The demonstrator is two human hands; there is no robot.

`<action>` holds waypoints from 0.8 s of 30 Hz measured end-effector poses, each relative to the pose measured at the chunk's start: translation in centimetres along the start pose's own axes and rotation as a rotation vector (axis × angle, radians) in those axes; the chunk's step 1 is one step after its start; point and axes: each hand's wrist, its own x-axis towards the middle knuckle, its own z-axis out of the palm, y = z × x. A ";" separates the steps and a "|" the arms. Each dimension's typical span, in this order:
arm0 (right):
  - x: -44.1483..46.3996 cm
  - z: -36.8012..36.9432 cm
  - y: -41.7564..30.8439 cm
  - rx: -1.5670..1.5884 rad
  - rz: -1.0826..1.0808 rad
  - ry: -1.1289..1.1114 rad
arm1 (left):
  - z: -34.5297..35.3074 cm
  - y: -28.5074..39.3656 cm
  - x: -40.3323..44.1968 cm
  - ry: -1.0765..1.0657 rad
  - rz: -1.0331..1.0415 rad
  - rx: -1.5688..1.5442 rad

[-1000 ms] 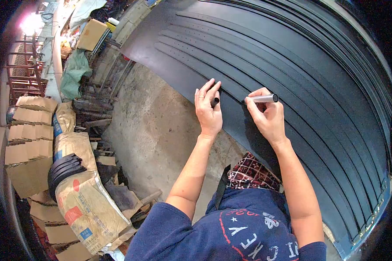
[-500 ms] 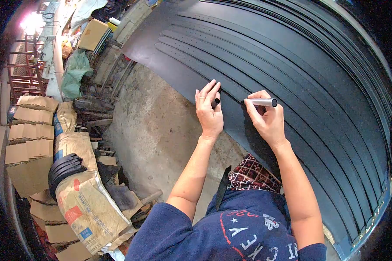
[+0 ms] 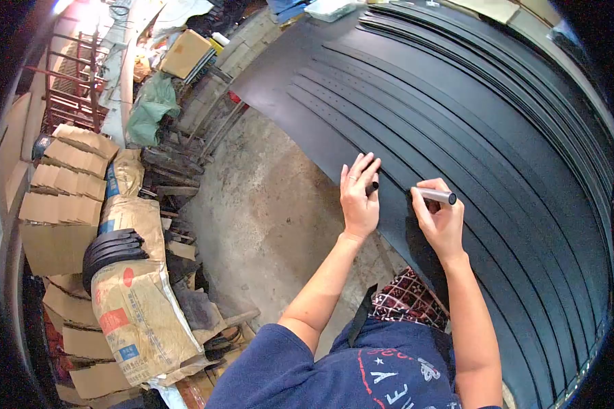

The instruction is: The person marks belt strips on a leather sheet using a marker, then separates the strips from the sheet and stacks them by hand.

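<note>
My right hand (image 3: pixel 443 228) grips a silver marker (image 3: pixel 432 195) with a dark end, its tip down at a long black strip (image 3: pixel 393 173) on the dark work surface. Just left of it, my left hand (image 3: pixel 359 206) rests its fingertips on the strip closer to the near edge. A small black cylinder, which looks like the marker's cap (image 3: pixel 372 187), is tucked between the thumb and fingers there. Several more strips (image 3: pixel 416 123) lie side by side beyond, some with small holes near their far ends. Whether the tip leaves a mark is too small to see.
A dense bundle of black strips (image 3: pixel 450 44) lies along the far side. To the left are stacked cardboard pieces (image 3: pixel 58 235), a printed paper sack (image 3: pixel 143 320) with curved black pieces (image 3: pixel 116 251) on it, and a green plastic bag (image 3: pixel 151 109). Concrete floor (image 3: pixel 266 211) lies between.
The whole view has shifted, so the table and both hands appear farther right and lower. Both hands keep their grips and stay at about the same stretch of strip.
</note>
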 end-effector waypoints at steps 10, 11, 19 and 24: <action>0.3 -1.5 -0.5 0.321 0.226 0.032 | 0.0 0.4 0.0 0.014 -0.031 -0.001; 0.3 -1.6 -0.9 0.339 0.235 0.045 | 0.1 0.4 0.0 0.014 -0.034 -0.002; -0.6 -3.7 -3.9 0.354 0.244 0.020 | -1.1 2.7 0.1 -0.154 -0.038 -0.156; -1.1 -4.3 -5.0 0.365 0.245 -0.034 | -1.4 5.6 -0.5 -0.285 0.004 -0.243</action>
